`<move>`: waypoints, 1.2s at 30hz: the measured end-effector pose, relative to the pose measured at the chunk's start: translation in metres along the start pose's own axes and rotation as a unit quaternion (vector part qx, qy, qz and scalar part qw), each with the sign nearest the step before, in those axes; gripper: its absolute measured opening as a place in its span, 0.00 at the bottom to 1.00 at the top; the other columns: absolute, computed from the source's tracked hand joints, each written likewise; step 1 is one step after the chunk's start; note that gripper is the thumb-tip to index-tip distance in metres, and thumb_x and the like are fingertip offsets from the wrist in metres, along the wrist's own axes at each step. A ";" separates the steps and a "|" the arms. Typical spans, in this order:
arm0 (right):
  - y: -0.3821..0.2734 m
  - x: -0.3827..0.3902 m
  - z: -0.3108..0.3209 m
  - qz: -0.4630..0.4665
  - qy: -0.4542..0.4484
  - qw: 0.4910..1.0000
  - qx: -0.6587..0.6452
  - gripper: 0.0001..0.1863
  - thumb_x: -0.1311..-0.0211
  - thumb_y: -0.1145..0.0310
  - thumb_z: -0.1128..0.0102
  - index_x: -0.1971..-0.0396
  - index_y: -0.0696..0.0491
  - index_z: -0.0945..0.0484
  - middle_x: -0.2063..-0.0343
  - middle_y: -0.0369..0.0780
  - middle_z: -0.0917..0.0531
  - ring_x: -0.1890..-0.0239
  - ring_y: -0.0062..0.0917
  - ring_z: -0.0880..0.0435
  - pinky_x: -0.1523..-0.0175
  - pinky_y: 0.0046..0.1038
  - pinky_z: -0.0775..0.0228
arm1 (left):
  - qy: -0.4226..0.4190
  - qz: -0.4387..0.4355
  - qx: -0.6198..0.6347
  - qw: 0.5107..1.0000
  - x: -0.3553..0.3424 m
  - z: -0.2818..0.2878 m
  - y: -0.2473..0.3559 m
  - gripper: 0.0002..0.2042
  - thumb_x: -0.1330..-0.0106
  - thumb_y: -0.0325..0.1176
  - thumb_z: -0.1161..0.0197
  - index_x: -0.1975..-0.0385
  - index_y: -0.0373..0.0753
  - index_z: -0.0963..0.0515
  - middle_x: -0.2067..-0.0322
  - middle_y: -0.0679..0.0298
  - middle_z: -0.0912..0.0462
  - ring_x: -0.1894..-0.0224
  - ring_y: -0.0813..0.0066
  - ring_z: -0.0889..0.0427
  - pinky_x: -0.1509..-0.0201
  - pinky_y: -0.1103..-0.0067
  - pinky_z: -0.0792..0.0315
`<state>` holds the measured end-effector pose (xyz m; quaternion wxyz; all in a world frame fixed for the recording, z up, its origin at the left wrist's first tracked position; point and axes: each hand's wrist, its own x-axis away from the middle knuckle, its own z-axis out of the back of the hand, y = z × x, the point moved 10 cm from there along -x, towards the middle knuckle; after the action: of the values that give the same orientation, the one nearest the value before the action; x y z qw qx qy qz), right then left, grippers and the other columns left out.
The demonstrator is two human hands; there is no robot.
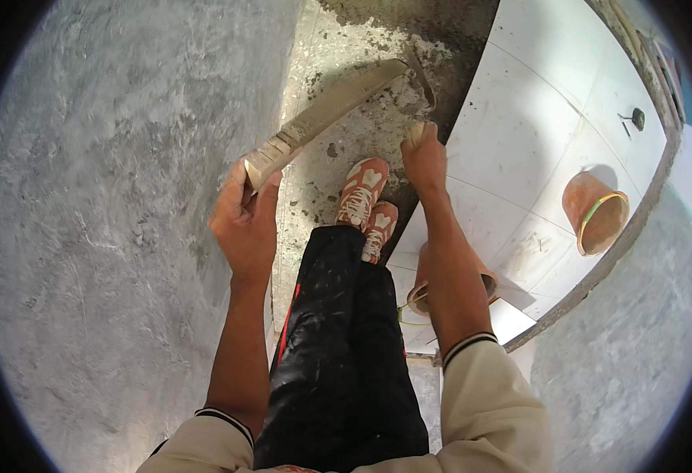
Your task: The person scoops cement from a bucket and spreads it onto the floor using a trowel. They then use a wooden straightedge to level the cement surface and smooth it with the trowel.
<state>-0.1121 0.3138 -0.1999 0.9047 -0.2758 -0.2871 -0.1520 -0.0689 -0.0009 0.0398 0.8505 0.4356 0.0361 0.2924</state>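
My left hand (247,217) grips the near end of a long wooden board (326,116), fingers and thumb wrapped round it. The board slants up to the right, its face smeared with grey mortar. In my right hand (425,162) is the pale handle of a trowel (422,80). Its thin, dark blade, seen nearly edge-on, lies beside the far end of the board; whether they touch I cannot tell. Below the board are my orange and white shoes (362,189), on a rough floor (314,169) spotted with mortar.
A grey plastered wall (125,197) rises close on the left. At right, white tiles (511,150) bear an orange bucket (586,206) and a small black object (638,119). Another orange bucket (422,288) stands partly behind my right forearm. A raised grey edge (590,284) borders the tiles.
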 end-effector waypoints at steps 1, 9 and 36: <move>-0.028 0.018 0.021 0.037 -0.021 0.999 -0.005 0.27 0.31 0.63 0.35 0.38 0.58 0.29 0.62 0.55 0.12 0.59 0.55 0.12 0.55 0.54 0.19 | 0.011 -0.021 0.000 1.000 0.005 0.009 -0.004 0.18 0.31 0.27 0.25 0.43 0.29 0.17 0.57 0.57 0.10 0.57 0.76 0.12 0.55 0.77 0.15; -0.031 0.073 0.017 0.155 -0.116 0.978 0.073 0.24 0.34 0.64 0.33 0.41 0.55 0.28 0.62 0.56 0.13 0.60 0.57 0.12 0.56 0.53 0.19 | -0.061 -0.023 -0.060 0.996 0.010 0.004 0.011 0.20 0.32 0.27 0.24 0.41 0.31 0.17 0.58 0.53 0.11 0.57 0.73 0.12 0.56 0.77 0.16; 0.120 0.319 0.111 -0.167 0.009 0.937 -0.308 0.27 0.24 0.54 0.36 0.40 0.61 0.22 0.46 0.51 0.16 0.45 0.40 0.14 0.40 0.38 0.24 | -0.100 0.197 0.327 0.919 0.043 0.027 0.019 0.17 0.18 0.38 0.39 0.41 0.30 0.20 0.45 0.55 0.14 0.47 0.66 0.12 0.42 0.70 0.15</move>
<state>0.1432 0.4376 0.0189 0.7398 -0.4872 -0.2598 -0.3845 -0.0336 0.0110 0.0797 0.5852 0.7146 -0.0421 0.3810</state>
